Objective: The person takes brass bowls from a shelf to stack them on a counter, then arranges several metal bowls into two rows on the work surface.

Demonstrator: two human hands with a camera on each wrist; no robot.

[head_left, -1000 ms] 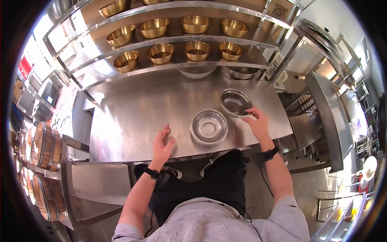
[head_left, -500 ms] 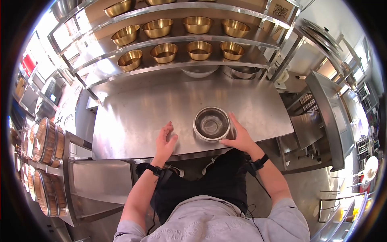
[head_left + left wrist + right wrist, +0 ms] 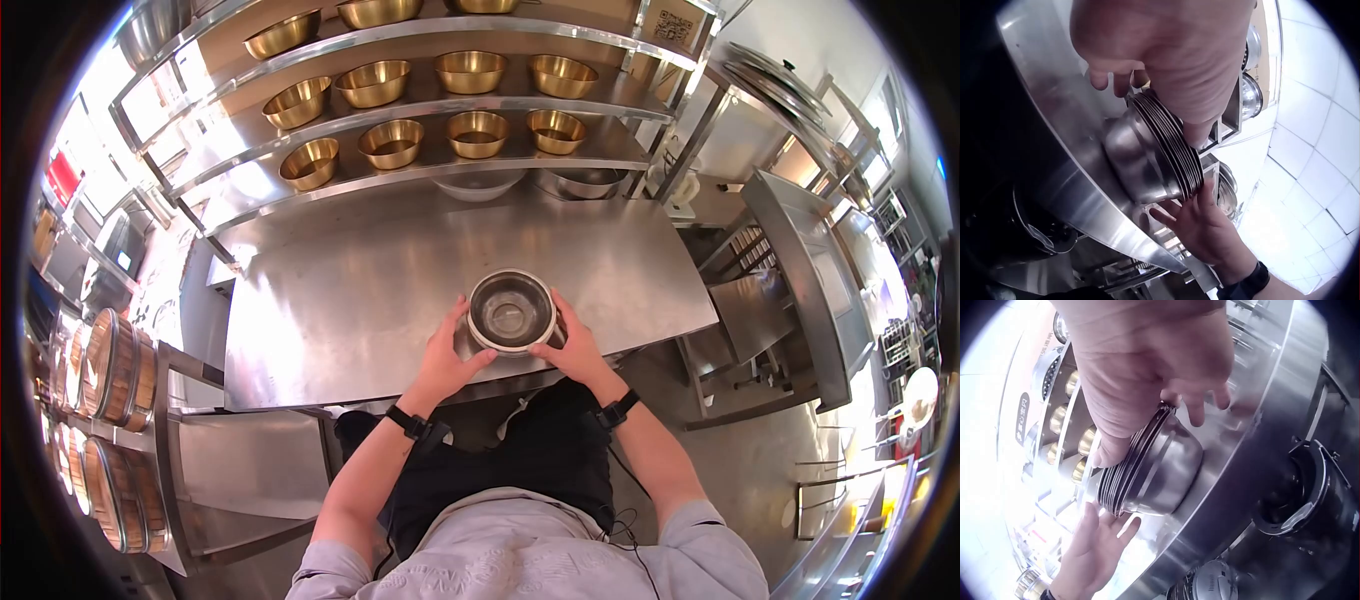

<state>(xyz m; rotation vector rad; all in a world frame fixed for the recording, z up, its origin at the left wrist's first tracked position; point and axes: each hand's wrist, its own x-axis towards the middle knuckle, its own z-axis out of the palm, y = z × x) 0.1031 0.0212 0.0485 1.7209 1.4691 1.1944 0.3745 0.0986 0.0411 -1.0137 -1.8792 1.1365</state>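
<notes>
Nested steel bowls stand upright as one stack near the front edge of the steel table. My left hand holds the stack's left side, thumb toward me. On the right side my right hand holds it likewise, fingers spread round the wall. Several rims lie close together on the stack in the left wrist view, with my left hand above and my right hand below. The right wrist view shows the stack under my right hand; some fingertips are hidden.
Shelves with several brass bowls rise behind the table. Beneath the lowest shelf sit a white bowl and a steel bowl. Wooden buckets stand at the left, a metal rack at the right.
The single steel bowl that my right hand held beside the stack is now on top of it. My left hand has moved right, from the bare table to the stack's side.
</notes>
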